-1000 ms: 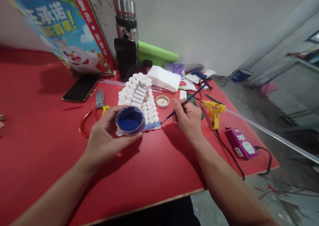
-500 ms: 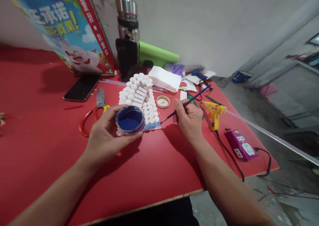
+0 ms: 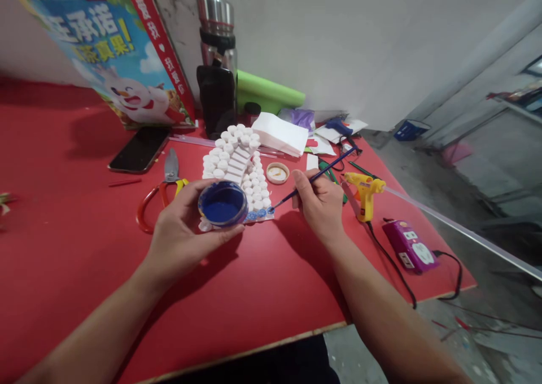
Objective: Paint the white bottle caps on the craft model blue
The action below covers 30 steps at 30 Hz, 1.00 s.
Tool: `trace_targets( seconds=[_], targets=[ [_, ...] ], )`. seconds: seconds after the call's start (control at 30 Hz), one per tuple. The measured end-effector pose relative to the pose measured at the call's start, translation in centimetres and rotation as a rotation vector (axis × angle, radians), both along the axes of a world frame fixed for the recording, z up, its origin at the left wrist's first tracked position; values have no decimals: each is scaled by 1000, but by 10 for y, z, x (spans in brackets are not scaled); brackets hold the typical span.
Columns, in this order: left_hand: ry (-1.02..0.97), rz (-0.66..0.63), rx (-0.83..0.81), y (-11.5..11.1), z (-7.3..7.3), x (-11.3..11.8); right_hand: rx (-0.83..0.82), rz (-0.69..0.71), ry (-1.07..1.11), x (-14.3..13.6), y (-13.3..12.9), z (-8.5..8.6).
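My left hand (image 3: pixel 180 234) is wrapped round an open jar of blue paint (image 3: pixel 223 204), tilted towards me. Between the fingers of my right hand (image 3: pixel 320 206) is a thin blue paintbrush (image 3: pixel 324 169). Its tip touches the right end of the front row on a white model (image 3: pixel 231 152) made of small round pieces, with a stepped strip up its middle. Several pieces in that front row are blue; the rest stay white. The jar hides the model's front left part. Just behind the brush lies a round lid (image 3: pixel 278 173), inner side up.
Orange-handled scissors (image 3: pixel 148 209) and a phone (image 3: pixel 139 149) lie left. A yellow glue gun (image 3: pixel 363 189) and a purple power socket (image 3: pixel 410 247) sit right, with cables. Behind stand a steel flask (image 3: pixel 215 28), a printed box (image 3: pixel 127 51) and stacked white paper (image 3: pixel 282 134).
The brush tip has shifted very slightly left onto the end piece of the front row. The hands and jar are otherwise almost where they were.
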<state>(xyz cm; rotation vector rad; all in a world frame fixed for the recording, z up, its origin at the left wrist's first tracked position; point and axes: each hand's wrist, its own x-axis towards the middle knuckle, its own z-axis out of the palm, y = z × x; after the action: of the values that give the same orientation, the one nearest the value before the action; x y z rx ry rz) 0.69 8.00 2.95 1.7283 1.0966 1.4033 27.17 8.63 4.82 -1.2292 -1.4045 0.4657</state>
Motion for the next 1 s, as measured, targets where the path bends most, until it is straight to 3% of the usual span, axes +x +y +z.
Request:
trace_targets(
  seconds=[0.73,1.0],
  targets=[
    [20,-1,-17,-3,5,2,-53,-26,-24,1,0,1],
    [33,-12,-63,-3,7,1,2,16,-5,0,-1,0]
  ],
)
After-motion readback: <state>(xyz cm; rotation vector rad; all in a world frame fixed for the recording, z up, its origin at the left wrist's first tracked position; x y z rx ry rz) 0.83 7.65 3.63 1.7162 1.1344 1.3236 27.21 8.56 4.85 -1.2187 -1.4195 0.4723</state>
